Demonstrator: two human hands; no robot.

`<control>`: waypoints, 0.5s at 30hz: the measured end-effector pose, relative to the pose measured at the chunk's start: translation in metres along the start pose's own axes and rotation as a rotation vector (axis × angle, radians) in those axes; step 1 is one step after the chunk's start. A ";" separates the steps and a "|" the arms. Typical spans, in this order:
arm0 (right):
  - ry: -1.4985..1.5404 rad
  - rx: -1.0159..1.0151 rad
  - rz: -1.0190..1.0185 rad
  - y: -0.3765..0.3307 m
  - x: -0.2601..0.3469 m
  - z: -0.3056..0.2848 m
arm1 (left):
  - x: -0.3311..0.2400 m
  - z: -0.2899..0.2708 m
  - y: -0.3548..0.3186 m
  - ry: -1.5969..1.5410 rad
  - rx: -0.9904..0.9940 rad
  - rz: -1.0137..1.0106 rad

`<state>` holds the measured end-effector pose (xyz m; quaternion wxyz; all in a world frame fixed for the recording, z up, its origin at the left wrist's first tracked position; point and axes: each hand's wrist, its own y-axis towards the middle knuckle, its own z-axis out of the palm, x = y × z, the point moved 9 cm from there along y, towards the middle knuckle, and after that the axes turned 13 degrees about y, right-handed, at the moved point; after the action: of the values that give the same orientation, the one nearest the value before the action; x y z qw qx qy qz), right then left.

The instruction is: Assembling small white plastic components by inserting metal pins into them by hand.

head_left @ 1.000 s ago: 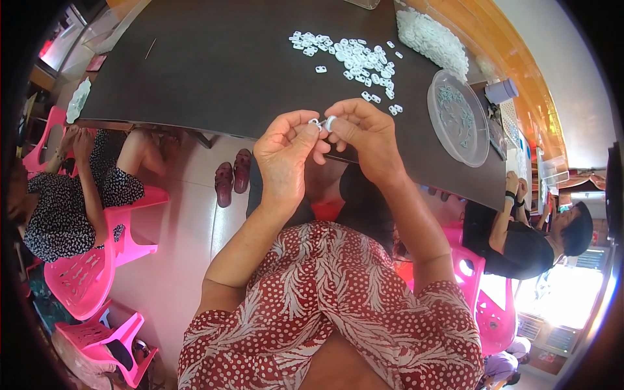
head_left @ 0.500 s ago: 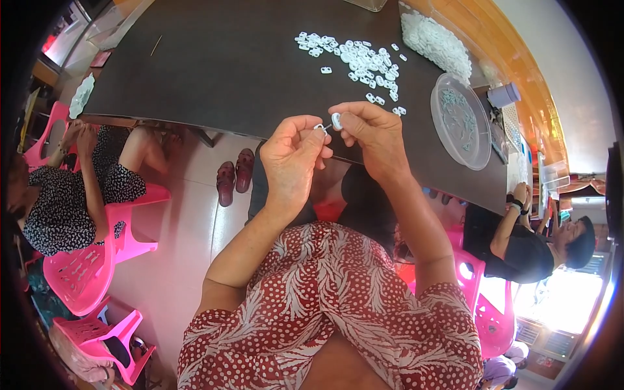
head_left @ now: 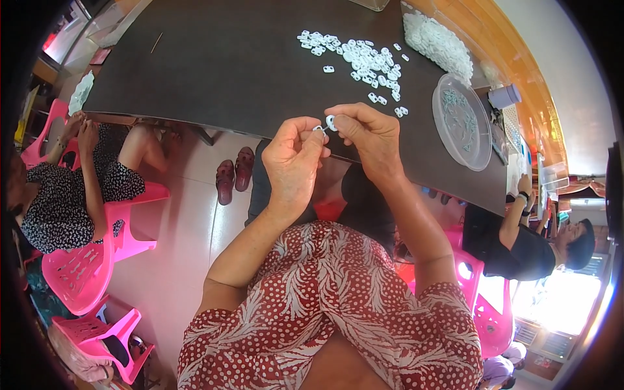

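My right hand pinches a small white plastic ring-shaped part between thumb and forefinger. My left hand sits just to its left, its fingertips closed on a tiny metal piece that touches the white part. Both hands hover over the near edge of a dark table. Several loose white parts lie scattered on the table beyond my hands.
A heap of white parts lies at the far right of the table, beside a clear round lid holding small pieces. A person in a patterned dress sits on a pink chair at left; another person sits at right. Sandals lie under the table.
My hands have shifted slightly apart and back together, still working the white part and the metal piece at the table's edge.
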<state>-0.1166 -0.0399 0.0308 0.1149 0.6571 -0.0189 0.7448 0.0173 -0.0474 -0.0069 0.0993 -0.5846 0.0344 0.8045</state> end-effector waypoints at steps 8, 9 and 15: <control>-0.115 0.013 -0.059 -0.003 0.005 0.005 | 0.000 -0.001 -0.002 0.041 -0.042 0.045; -0.140 0.026 -0.094 -0.003 0.009 0.007 | -0.001 -0.002 -0.001 0.057 -0.044 0.053; -0.206 0.020 -0.127 -0.006 0.008 0.009 | 0.001 0.001 -0.001 0.043 -0.021 0.024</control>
<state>-0.1076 -0.0345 0.0394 0.1530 0.7311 0.0185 0.6647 0.0165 -0.0463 -0.0077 0.0826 -0.6023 0.0353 0.7932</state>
